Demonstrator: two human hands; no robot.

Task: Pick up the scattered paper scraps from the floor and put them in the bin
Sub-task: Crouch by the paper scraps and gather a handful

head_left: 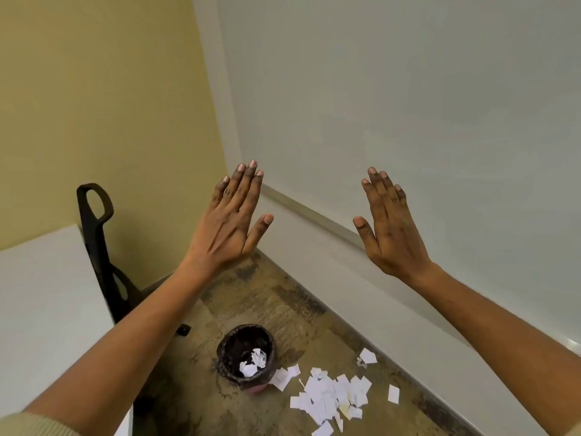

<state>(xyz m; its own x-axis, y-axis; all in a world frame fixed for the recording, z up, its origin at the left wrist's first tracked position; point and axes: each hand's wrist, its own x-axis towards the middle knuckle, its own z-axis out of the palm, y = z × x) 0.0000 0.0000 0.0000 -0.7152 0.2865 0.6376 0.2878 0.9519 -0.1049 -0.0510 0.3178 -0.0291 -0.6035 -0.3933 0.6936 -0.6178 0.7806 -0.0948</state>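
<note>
Lying on the floor [270,297], the paper scraps [330,393] make one loose white heap just beside the bin [246,354], on its right side, with some scraps touching the base of the bin and a few single pieces [367,355] apart from the heap, nearer to the white wall base [361,287]. Inside the small dark bin some crumpled paper is already visible, so I judge that the work is begun but most of it is not yet done.

Both hands are held up in front, well above the scraps, backs toward the camera. The left hand [231,220] has its fingers [248,176] straight and close together with the thumb spread; the right hand [388,228] is the same. Neither hand holds anything.

To do the step well, I would bring both hands down to the heap and push the scraps together from two sides, because thin flat paper on a hard floor is difficult to pinch one by one. A cupped handful can then go directly over the opening of the bin, which is narrow, so the release should be low and slow. The stray pieces near the wall are better taken last.

A black chair frame [97,234] stands at the left beside a white desk [41,294], away from the work
</note>
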